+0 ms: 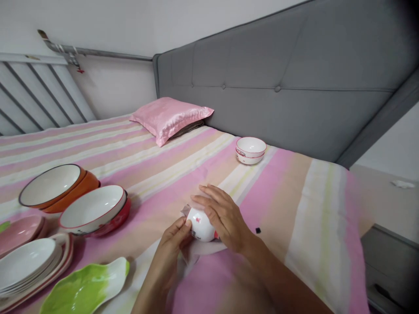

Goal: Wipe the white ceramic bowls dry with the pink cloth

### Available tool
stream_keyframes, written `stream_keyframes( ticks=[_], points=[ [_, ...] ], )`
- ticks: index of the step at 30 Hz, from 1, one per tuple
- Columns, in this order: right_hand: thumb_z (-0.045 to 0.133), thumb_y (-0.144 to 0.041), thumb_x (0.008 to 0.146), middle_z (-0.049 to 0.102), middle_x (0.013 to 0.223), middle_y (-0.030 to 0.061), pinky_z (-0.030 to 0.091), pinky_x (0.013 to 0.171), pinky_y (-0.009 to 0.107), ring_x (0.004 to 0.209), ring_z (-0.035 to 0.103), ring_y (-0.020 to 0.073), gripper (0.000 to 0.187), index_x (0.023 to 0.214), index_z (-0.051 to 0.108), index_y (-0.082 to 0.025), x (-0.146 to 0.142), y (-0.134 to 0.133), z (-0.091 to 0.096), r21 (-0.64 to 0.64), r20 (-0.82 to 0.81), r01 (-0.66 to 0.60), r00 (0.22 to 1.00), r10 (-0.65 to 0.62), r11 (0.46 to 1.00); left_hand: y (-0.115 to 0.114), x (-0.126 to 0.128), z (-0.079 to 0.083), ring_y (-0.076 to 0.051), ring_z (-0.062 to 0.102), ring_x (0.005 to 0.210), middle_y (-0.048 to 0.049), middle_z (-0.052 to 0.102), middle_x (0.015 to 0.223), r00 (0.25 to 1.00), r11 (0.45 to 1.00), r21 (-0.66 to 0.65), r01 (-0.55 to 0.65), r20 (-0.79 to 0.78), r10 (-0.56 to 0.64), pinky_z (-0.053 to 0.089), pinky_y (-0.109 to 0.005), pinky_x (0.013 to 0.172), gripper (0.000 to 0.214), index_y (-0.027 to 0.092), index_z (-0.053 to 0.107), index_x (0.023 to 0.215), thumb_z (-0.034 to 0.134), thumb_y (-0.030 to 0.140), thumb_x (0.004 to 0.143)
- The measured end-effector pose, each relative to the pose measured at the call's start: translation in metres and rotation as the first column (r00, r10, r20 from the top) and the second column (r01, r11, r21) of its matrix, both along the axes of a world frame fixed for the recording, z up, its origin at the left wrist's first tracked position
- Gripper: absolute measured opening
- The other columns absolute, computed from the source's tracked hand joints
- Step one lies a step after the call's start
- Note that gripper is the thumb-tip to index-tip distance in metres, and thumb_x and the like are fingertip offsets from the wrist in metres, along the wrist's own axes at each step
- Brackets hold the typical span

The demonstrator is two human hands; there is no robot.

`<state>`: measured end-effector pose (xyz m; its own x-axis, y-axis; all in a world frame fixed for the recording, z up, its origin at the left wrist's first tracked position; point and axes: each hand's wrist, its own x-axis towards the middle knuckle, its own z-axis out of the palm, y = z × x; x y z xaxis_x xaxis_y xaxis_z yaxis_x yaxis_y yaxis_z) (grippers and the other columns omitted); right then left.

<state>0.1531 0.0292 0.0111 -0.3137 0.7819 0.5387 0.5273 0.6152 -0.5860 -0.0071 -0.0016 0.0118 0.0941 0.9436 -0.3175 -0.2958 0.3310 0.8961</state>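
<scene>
A small rounded white bowl (201, 226) with a red mark and dark print on its side is between my hands, low over the bed. My left hand (176, 235) pinches its left side, thumb on the outer surface. Along the bowl's right side lies my right hand (225, 218), fingers stretched out and slightly spread past it; its palm side is hidden. A bit of red shows beside that palm. Thin clear or whitish wrapping (209, 248) shows below the bowl and near the left fingertips.
Two stacked white bowls (250, 150) stand near the grey headboard (262, 83). At left are orange bowls (59, 187), red-rimmed bowls (94, 209), pink dishes (19, 233), white plates (26, 261) and a green leaf-shaped dish (85, 283). A pink pillow (172, 115) lies farther back.
</scene>
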Motion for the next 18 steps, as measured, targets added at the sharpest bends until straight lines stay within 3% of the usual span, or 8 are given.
stream_keyframes(
  ticks=[5,9,11,13,15,18],
  points=[
    [0.028,-0.035,0.099,0.054,0.136,0.0001,0.029,0.113,0.041,0.133,0.039,0.0179,0.04,0.127,0.057,-0.029,0.006,0.015,-0.015,-0.182,-0.346,-0.09,0.938,0.022,0.979,0.0,-0.003,-0.002,-0.019,0.063,0.078,-0.0072,0.072,0.088,1.0,1.0,0.001,0.028,-0.011,-0.028,0.046,-0.028,0.078,0.03,0.016,0.07,0.087,0.071,0.042,0.073],
    [0.03,-0.044,0.098,0.058,0.132,0.0031,0.034,0.11,0.042,0.126,0.049,0.0212,0.043,0.126,0.057,-0.026,0.004,0.024,-0.03,-0.382,-0.649,-0.253,0.758,-0.063,0.889,0.002,-0.005,-0.005,-0.019,0.062,0.077,-0.0072,0.071,0.085,0.998,0.999,0.008,0.045,-0.037,-0.044,0.045,-0.028,0.077,0.029,0.016,0.069,0.083,0.068,0.045,0.075],
    [0.031,-0.047,0.096,0.06,0.13,0.004,0.038,0.107,0.043,0.123,0.052,0.0231,0.045,0.124,0.058,-0.024,0.002,0.027,-0.035,-0.436,-0.739,-0.33,0.663,-0.124,0.837,0.002,-0.006,-0.006,-0.019,0.062,0.078,-0.0071,0.071,0.086,0.998,0.999,0.016,0.049,-0.043,-0.049,0.045,-0.027,0.078,0.03,0.016,0.069,0.084,0.067,0.045,0.076],
    [0.031,-0.051,0.095,0.06,0.129,0.0043,0.041,0.104,0.043,0.121,0.054,0.0245,0.047,0.123,0.058,-0.024,0.001,0.027,-0.037,-0.462,-0.769,-0.36,0.618,-0.164,0.81,0.002,-0.007,-0.007,-0.019,0.062,0.079,-0.0071,0.07,0.086,0.998,0.998,0.016,0.053,-0.041,-0.052,0.045,-0.027,0.078,0.03,0.016,0.069,0.085,0.066,0.046,0.077],
    [0.03,-0.052,0.095,0.058,0.132,0.0039,0.041,0.104,0.043,0.123,0.052,0.0242,0.049,0.126,0.056,-0.025,0.001,0.026,-0.037,-0.459,-0.738,-0.322,0.657,-0.153,0.828,0.002,-0.008,-0.008,-0.019,0.061,0.079,-0.0073,0.07,0.086,0.998,0.999,0.015,0.048,-0.035,-0.047,0.046,-0.028,0.078,0.03,0.016,0.069,0.084,0.066,0.046,0.077],
    [0.029,-0.047,0.097,0.051,0.139,0.0022,0.033,0.111,0.042,0.132,0.042,0.0211,0.045,0.131,0.052,-0.028,0.001,0.018,-0.029,-0.335,-0.554,-0.151,0.83,-0.065,0.93,0.002,-0.008,-0.009,-0.019,0.061,0.081,-0.0071,0.07,0.087,0.999,0.999,0.023,0.024,-0.026,-0.023,0.046,-0.028,0.079,0.03,0.017,0.069,0.086,0.066,0.046,0.077]
  ],
)
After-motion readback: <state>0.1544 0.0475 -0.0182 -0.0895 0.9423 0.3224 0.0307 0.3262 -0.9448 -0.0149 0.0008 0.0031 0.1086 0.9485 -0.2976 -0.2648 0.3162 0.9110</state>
